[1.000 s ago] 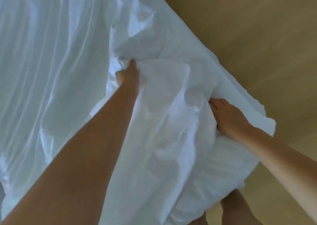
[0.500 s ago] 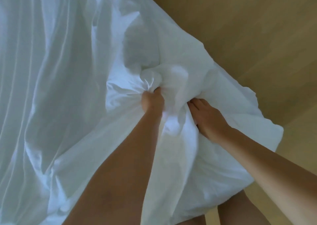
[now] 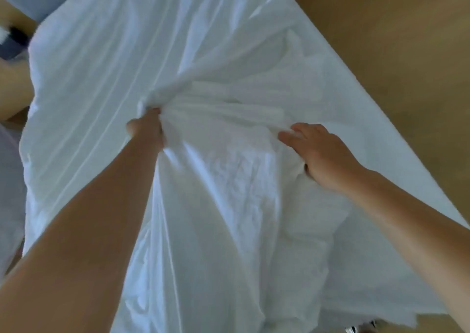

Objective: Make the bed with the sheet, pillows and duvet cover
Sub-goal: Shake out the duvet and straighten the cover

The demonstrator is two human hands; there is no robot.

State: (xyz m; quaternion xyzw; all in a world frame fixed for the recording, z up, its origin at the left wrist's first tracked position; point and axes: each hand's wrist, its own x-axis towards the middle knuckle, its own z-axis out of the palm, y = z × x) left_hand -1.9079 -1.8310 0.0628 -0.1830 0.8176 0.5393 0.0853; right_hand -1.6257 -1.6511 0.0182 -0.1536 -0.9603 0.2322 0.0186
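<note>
The fingers of the left hand [image 3: 147, 129] were buried in the bunched white cloth [image 3: 229, 53]. A dark object [image 3: 15, 40] at the left edge was blurred.

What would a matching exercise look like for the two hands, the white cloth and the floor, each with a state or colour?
Things:
1. left hand
2. right hand
3. white cloth
4. floor

States:
A. tan
B. wrinkled, spread wide
C. grips a bunch of cloth
D. lies on the cloth, toward the floor side

Pairs: 1-C, 2-D, 3-B, 4-A
</note>
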